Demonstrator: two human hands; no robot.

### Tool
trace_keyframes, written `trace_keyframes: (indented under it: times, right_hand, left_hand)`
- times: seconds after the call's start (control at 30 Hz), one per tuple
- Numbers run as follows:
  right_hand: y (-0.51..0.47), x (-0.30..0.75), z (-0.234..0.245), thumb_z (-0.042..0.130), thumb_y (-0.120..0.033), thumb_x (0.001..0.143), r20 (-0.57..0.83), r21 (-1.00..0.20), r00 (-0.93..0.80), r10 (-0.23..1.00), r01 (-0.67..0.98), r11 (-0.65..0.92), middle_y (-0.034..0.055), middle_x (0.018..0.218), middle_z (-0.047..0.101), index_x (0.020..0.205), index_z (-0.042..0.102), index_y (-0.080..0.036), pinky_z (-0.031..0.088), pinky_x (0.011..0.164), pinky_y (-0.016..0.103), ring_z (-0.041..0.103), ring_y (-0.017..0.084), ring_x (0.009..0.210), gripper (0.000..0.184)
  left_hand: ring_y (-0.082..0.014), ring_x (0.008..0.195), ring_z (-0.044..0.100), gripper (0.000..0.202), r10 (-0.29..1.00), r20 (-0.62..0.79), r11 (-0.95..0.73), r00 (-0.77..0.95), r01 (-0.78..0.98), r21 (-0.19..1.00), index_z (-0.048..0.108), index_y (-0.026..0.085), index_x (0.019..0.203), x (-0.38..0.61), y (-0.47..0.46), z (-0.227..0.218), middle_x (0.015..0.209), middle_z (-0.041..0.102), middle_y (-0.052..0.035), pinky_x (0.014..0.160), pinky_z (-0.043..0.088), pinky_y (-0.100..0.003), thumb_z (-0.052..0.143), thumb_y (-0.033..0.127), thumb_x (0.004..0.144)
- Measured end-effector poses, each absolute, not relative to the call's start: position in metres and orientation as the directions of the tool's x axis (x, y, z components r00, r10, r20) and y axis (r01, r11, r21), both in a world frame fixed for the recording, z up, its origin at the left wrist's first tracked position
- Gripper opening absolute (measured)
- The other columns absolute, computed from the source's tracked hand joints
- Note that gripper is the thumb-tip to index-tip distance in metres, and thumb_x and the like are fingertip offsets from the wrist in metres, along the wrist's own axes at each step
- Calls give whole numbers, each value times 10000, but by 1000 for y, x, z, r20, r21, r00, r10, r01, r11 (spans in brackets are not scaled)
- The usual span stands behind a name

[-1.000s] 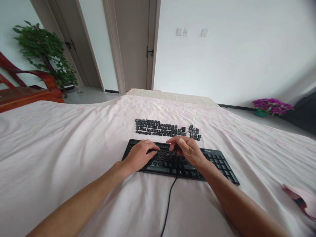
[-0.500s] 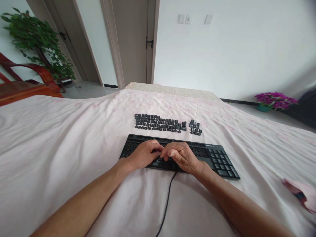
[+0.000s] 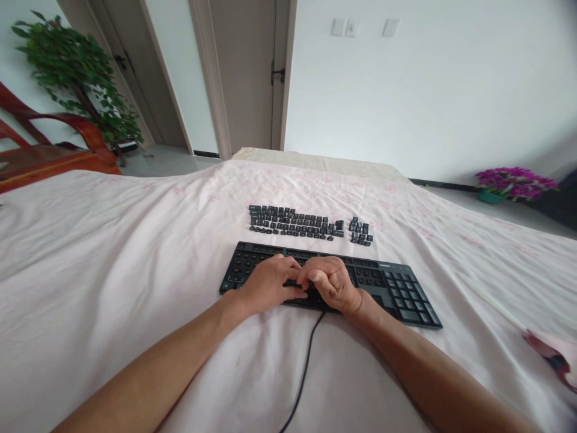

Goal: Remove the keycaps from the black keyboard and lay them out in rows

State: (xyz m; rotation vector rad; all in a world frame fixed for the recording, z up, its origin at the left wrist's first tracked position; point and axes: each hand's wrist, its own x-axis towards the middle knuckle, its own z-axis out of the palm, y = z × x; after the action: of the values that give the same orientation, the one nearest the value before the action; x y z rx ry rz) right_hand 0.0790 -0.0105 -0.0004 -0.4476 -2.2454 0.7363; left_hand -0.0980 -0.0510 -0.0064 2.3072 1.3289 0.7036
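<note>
A black keyboard lies on the pink-flowered cloth, its number pad still capped and much of its main area showing bare switches. Over its lower middle rests my left hand, thumb and fingers stretched out and apart, tips close to the other hand. My right hand is curled with its fingers bent down at the keyboard; the fingertips and whatever they grip are hidden. Beyond the keyboard, loose black keycaps sit in rows, with a smaller keycap group to their right.
The keyboard's black cable runs toward me over the cloth. A pink cloth item lies at the right. Farther off are a wooden chair, a green plant, a door and purple flowers.
The view has shifted slightly. My left thumb and fingers have spread farther apart near the right hand. My right hand stays curled over the keyboard.
</note>
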Motion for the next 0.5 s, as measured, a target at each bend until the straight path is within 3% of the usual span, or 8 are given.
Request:
trace_keyframes:
  times: [0.07, 0.37, 0.5]
  right_hand:
    - [-12, 81, -3, 251, -469, 980, 549, -652, -625, 555, 94, 752, 31, 594, 618, 658, 625, -191, 471, 651, 254, 581, 133, 588, 566]
    - [-20, 82, -6, 247, -426, 977, 629, -629, -546, 554, 61, 775, 25, 537, 577, 586, 577, -205, 452, 603, 263, 537, 133, 528, 557]
    - [-26, 85, -1, 202, -498, 968, 591, -707, -441, 675, 119, 697, 38, 532, 570, 546, 559, -203, 447, 553, 267, 533, 136, 506, 627]
  left_hand:
    - [-165, 792, 542, 58, 890, 245, -455, 385, 706, 543, 697, 266, 787, -92, -53, -6, 877, 676, 42, 703, 396, -274, 704, 317, 762]
    - [-160, 835, 574, 88, 887, 285, -461, 363, 667, 585, 672, 235, 763, -86, -58, -10, 866, 676, 29, 811, 411, -285, 657, 304, 816]
    - [-160, 855, 581, 78, 895, 296, -446, 334, 623, 643, 668, 224, 806, -90, -59, -13, 864, 672, 20, 806, 426, -276, 689, 297, 789]
